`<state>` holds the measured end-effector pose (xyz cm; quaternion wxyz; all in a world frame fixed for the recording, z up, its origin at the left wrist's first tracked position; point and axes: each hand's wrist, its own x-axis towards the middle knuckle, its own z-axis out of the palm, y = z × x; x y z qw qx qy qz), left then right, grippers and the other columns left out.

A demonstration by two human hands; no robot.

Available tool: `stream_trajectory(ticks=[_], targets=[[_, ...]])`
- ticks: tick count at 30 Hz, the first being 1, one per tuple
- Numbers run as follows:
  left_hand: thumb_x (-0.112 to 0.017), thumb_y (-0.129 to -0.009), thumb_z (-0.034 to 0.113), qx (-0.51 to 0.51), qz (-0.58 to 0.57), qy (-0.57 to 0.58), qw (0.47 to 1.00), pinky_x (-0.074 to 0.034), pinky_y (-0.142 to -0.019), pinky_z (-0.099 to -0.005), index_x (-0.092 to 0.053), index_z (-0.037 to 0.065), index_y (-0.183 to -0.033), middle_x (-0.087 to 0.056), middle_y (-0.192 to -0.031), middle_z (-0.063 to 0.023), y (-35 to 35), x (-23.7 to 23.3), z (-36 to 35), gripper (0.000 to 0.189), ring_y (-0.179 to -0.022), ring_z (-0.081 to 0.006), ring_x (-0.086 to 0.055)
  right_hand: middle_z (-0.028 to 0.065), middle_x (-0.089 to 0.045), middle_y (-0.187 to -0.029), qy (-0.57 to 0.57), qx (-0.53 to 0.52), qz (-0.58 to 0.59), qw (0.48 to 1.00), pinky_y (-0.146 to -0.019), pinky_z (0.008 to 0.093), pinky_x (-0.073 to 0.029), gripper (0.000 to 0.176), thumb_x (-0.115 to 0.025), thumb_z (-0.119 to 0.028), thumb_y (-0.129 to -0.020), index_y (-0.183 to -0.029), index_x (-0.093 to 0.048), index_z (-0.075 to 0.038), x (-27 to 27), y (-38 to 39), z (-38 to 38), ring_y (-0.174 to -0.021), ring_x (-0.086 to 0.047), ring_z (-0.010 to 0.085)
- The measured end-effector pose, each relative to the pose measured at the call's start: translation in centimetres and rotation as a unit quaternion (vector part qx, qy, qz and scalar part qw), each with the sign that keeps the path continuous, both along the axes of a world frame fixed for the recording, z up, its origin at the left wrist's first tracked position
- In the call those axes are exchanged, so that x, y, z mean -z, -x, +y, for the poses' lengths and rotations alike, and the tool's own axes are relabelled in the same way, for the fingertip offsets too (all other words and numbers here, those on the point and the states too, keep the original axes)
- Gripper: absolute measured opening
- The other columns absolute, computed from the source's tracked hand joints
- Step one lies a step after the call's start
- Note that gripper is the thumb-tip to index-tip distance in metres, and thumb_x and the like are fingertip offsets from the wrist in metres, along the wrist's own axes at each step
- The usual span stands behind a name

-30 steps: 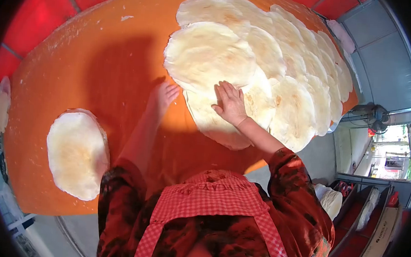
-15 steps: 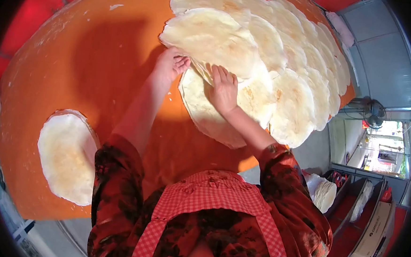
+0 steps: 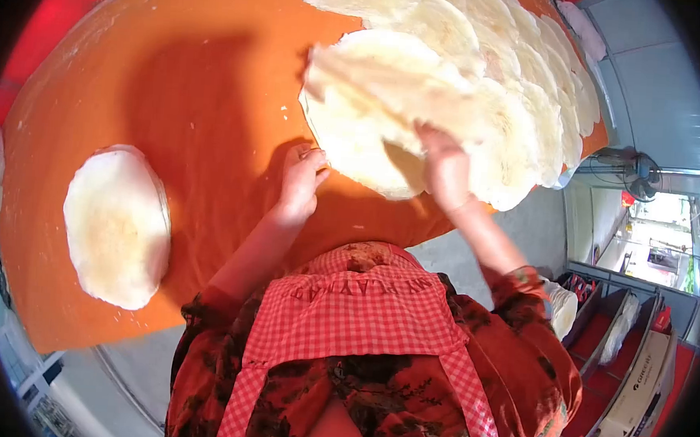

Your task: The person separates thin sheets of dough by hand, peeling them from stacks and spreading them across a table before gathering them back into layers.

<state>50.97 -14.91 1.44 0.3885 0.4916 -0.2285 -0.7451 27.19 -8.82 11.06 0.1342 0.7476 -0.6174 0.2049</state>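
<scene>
Thin round flatbreads, pale with light brown patches, overlap at the upper middle and right of the head view. One flatbread (image 3: 422, 91) is lifted and partly folded over, blurred by motion. My right hand (image 3: 449, 172), also somewhat blurred, grips its near edge, and a shadow falls below it. Under it lies another flatbread (image 3: 351, 138), flat on the orange surface. My left hand (image 3: 300, 179) is at that one's lower left rim, its fingers curled and pinched at the edge.
A separate flatbread stack (image 3: 117, 228) lies on the left of the orange table (image 3: 217, 162). Overlapping flatbreads (image 3: 525, 109) cover the right side. Beyond the table's right edge are a fan (image 3: 640, 174), a long cardboard box (image 3: 636, 388) and more round sheets (image 3: 561, 307).
My right hand has moved right and slightly down with the lifted flatbread. My left hand has come down toward me, to the lower flatbread's rim. The camera view has shifted a little.
</scene>
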Motion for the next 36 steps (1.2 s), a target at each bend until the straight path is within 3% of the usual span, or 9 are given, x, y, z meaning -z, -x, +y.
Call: stream_trajectory(ticks=[2, 8, 11, 18, 21, 24, 27, 30, 36], targets=[[-0.055, -0.089, 0.017, 0.040, 0.034, -0.016, 0.998, -0.047, -0.086, -0.0404, -0.051, 0.007, -0.112, -0.059, -0.104, -0.0062, 0.5, 2.0, -0.5, 0.025, -0.096, -0.0196, -0.057, 0.0146, -0.065, -0.101, -0.153, 0.066, -0.029, 0.986, -0.080, 0.0403, -0.053, 0.041, -0.059, 0.000, -0.071, -0.111, -0.062, -0.004, 4.4, -2.0, 2.7, -0.089, -0.063, 0.0321], [-0.058, -0.086, 0.017, 0.109, 0.163, -0.091, 0.976, -0.044, -0.095, -0.0446, -0.052, 0.005, -0.115, -0.058, -0.121, -0.0129, 0.7, 0.8, -1.9, 0.032, -0.112, -0.0302, -0.055, 0.0093, -0.059, -0.119, -0.105, 0.046, -0.075, 0.991, -0.084, 0.0390, -0.050, 0.045, -0.066, -0.003, -0.066, -0.112, -0.063, -0.007, 6.7, -1.5, 3.8, -0.107, -0.055, 0.0279], [-0.058, -0.087, 0.025, 0.115, 0.084, -0.046, 0.989, -0.045, -0.095, -0.0425, -0.055, 0.008, -0.116, -0.062, -0.116, -0.0082, 2.6, 0.3, -1.5, 0.034, -0.109, -0.0269, -0.058, 0.0096, -0.055, -0.125, -0.108, 0.028, -0.044, 0.993, -0.086, 0.0399, -0.049, 0.046, -0.066, -0.004, -0.066, -0.112, -0.062, -0.007, 7.7, -1.1, 4.3, -0.110, -0.054, 0.0289], [-0.063, -0.082, 0.016, 0.063, -0.007, 0.290, 0.955, -0.049, -0.068, -0.0323, -0.063, 0.004, -0.092, -0.062, -0.092, -0.0062, -1.9, 9.4, -6.7, 0.016, -0.081, -0.0160, -0.059, 0.0163, -0.062, -0.113, -0.130, -0.061, -0.054, 0.988, -0.090, 0.0399, -0.049, 0.043, -0.065, -0.005, -0.066, -0.109, -0.061, 0.000, 4.5, -5.0, 3.1, -0.106, -0.057, 0.0348], [-0.063, -0.082, 0.016, 0.056, -0.147, 0.039, 0.987, -0.046, -0.063, -0.0263, -0.062, 0.005, -0.092, -0.060, -0.084, -0.0041, -7.6, 0.2, -4.7, 0.014, -0.072, -0.0119, -0.056, 0.0180, -0.054, -0.124, -0.163, -0.164, -0.144, 0.962, -0.099, 0.0392, -0.042, 0.051, -0.070, -0.011, -0.070, -0.117, -0.057, 0.002, 3.0, -9.4, 4.5, -0.117, -0.049, 0.0342], [-0.064, -0.084, 0.015, -0.033, -0.080, 0.018, 0.996, -0.047, -0.064, -0.0279, -0.061, 0.005, -0.096, -0.060, -0.085, -0.0039, -11.0, 1.1, -1.8, 0.016, -0.073, -0.0119, -0.056, 0.0176, -0.050, -0.128, -0.196, -0.214, -0.191, 0.938, -0.102, 0.0385, -0.039, 0.058, -0.073, -0.016, -0.070, -0.122, -0.054, 0.002, 6.5, -10.8, 4.7, -0.120, -0.045, 0.0335], [-0.064, -0.085, 0.012, -0.072, -0.074, 0.115, 0.988, -0.048, -0.068, -0.0285, -0.059, 0.003, -0.100, -0.059, -0.087, -0.0041, -12.2, 2.1, 1.5, 0.018, -0.077, -0.0132, -0.057, 0.0173, -0.049, -0.129, -0.204, -0.246, -0.168, 0.933, -0.103, 0.0381, -0.039, 0.060, -0.075, -0.021, -0.070, -0.121, -0.055, 0.003, 8.3, -10.1, 4.0, -0.121, -0.045, 0.0336], [-0.065, -0.085, 0.010, -0.145, -0.349, 0.289, 0.880, -0.048, -0.073, -0.0279, -0.057, 0.001, -0.103, -0.059, -0.092, -0.0050, -10.3, -1.4, 6.3, 0.022, -0.083, -0.0144, -0.058, 0.0164, -0.048, -0.131, -0.225, -0.250, -0.181, 0.924, -0.103, 0.0383, -0.039, 0.057, -0.074, -0.019, -0.071, -0.121, -0.054, 0.002, 8.0, -9.8, 4.0, -0.123, -0.044, 0.0326], [-0.063, -0.086, 0.012, -0.148, -0.259, 0.182, 0.937, -0.046, -0.082, -0.0288, -0.047, 0.001, -0.117, -0.056, -0.107, -0.0097, -8.0, -0.5, 11.0, 0.036, -0.097, -0.0164, -0.054, 0.0134, -0.049, -0.132, -0.169, -0.263, -0.127, 0.941, -0.103, 0.0427, -0.037, 0.053, -0.073, -0.025, -0.074, -0.119, -0.057, -0.003, 3.9, -7.3, 4.5, -0.126, -0.043, 0.0296]])
